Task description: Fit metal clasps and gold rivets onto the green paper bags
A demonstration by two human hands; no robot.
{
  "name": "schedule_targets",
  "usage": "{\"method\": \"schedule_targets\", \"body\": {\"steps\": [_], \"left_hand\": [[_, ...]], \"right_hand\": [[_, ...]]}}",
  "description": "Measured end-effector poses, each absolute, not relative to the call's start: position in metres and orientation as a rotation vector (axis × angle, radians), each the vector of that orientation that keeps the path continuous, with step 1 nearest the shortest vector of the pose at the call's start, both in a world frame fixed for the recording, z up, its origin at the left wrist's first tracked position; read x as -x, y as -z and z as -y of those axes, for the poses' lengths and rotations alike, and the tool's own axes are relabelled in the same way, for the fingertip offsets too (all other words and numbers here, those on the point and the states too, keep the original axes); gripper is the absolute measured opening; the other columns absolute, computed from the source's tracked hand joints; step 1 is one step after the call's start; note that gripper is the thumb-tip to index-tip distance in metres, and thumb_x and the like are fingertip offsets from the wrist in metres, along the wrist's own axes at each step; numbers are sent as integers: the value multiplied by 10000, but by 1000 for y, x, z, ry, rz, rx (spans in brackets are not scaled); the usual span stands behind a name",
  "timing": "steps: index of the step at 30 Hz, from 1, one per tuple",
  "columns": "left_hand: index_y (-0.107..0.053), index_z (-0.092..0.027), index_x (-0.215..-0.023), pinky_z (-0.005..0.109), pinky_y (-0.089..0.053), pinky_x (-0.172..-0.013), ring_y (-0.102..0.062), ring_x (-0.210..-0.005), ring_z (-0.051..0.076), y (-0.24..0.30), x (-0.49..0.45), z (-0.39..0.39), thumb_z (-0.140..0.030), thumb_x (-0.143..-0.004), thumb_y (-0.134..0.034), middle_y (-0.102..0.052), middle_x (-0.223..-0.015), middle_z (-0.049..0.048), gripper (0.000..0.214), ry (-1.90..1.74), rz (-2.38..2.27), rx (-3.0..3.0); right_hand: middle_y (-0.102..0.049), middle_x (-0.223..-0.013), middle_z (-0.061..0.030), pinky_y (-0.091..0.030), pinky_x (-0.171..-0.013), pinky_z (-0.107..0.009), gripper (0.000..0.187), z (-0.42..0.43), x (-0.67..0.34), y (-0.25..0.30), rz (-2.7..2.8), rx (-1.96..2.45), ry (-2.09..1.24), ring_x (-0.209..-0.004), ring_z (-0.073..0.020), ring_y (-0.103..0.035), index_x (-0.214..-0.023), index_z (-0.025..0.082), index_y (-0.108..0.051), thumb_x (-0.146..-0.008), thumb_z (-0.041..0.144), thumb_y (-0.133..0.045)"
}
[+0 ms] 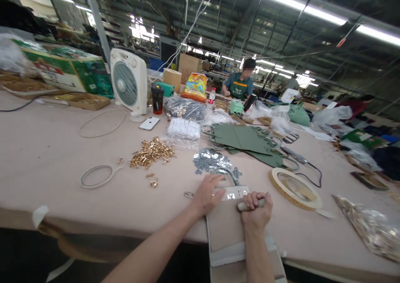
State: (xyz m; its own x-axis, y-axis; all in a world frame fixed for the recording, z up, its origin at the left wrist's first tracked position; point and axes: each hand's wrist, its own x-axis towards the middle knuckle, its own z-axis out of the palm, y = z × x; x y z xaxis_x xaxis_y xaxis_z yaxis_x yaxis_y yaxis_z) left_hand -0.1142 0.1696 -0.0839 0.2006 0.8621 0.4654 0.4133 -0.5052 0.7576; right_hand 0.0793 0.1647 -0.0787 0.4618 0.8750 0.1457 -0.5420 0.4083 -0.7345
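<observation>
A beige bag panel (225, 229) with a grey-green edge lies at the front of the table and hangs over it. My left hand (206, 196) rests on its top left corner, fingers stretched out. Beside the fingers, small shiny metal plates (231, 196) sit on the panel's top strip, below a curved green handle (230, 175). My right hand (258, 211) is wrapped round a thick pale handle (246, 206) over the panel's right side; the rest of that tool is hidden. Just left of my left hand lies a small metal piece (188, 195).
Loose grey metal plates (211, 160) and a heap of gold-coloured hardware (151, 151) lie beyond my hands. Green panels (242, 138) are stacked behind. A tape roll (295, 189) is on the right, a fan (129, 81) at back left. A co-worker (240, 85) sits across.
</observation>
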Motion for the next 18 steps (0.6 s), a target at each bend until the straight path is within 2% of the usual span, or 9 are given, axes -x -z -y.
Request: {"method": "schedule_targets", "body": {"steps": [3, 6, 10, 13, 18], "left_hand": [[-614, -215, -1309, 435, -507, -1081, -596, -1227, 231, 90, 130, -163, -276, -986, -492, -654, -1310, 96, 351, -1392, -1280, -1690], [-650, -203, -1239, 364, -567, -977, -653, -1123, 212, 95, 145, -154, -241, -918, -568, -671, -1254, 94, 334, -1335, -1211, -1609], [-696, -219, -1219, 338, -559, -965, -669, -1100, 219, 96, 154, -145, -267, -853, -682, -712, -1214, 65, 369, -1132, -1166, -1772], [-741, -219, -1172, 333, -532, -999, -674, -1109, 225, 94, 152, -146, -222, -844, -661, -739, -1196, 56, 337, -1077, -1215, -1849], [-790, -221, -1126, 321, -539, -953, -702, -1039, 237, 91, 149, -154, -208, -793, -668, -767, -1151, 51, 355, -942, -1310, -1837]], "right_hand": [[-356, -501, 98, -282, -407, -182, 406, -163, -82, 82, 567, 664, -976, -400, -68, -283, -680, 204, -520, -952, 491, -615], [-379, -507, 91, -293, -412, -186, 393, -161, -82, 84, 576, 667, -965, -407, -69, -297, -688, 202, -538, -948, 484, -621], [-405, -542, 89, -304, -422, -182, 354, -157, -78, 82, 607, 659, -906, -421, -67, -320, -723, 203, -546, -926, 477, -640], [-435, -588, 85, -332, -438, -182, 298, -151, -77, 75, 619, 666, -882, -440, -65, -350, -744, 201, -547, -887, 433, -667], [-443, -626, 73, -373, -466, -192, 236, -136, -64, 50, 602, 674, -923, -469, -63, -396, -727, 183, -573, -883, 339, -657]]}}
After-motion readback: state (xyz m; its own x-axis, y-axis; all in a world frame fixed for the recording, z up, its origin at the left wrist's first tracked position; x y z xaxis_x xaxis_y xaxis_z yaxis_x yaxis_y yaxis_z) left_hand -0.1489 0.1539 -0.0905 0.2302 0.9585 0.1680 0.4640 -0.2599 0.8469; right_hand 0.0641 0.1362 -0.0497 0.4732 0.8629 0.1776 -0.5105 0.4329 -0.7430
